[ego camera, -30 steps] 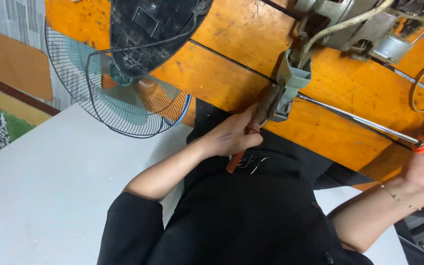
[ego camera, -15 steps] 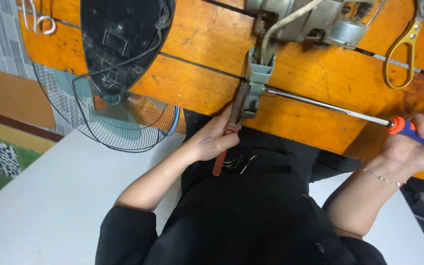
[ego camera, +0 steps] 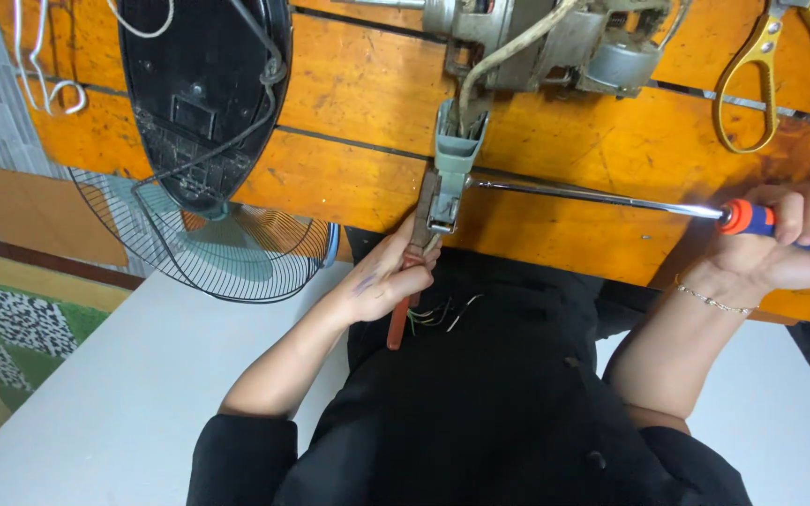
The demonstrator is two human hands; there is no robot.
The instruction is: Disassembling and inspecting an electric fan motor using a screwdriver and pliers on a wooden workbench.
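Note:
My left hand (ego camera: pixel 384 279) grips red-handled pliers (ego camera: pixel 422 217), whose jaws clamp the lower end of a grey plastic part (ego camera: pixel 457 148). That part hangs off a metal fan motor (ego camera: pixel 536 39) lying on the orange wooden table (ego camera: pixel 358 94). Over at the right edge, my right hand (ego camera: pixel 794 242), with a thin bracelet on its wrist, holds a long screwdriver (ego camera: pixel 592 195) by its orange and blue handle. The shaft runs level to the left and its tip meets the grey part just above the pliers' jaws. A few loose wires (ego camera: pixel 442 314) dangle near the pliers' handles.
A black fan base (ego camera: pixel 201 94) with its cord lies on the table at the left, with a wire fan grille (ego camera: pixel 227 255) beneath it. Yellow-handled scissors (ego camera: pixel 769 67) rest at the top right. White floor (ego camera: pixel 96 394) and a patterned mat (ego camera: pixel 11 328) lie below.
The view has shifted, so the table and motor sit lower and further left in frame. My right hand with the screwdriver has come further into view; the left hand stays on the pliers.

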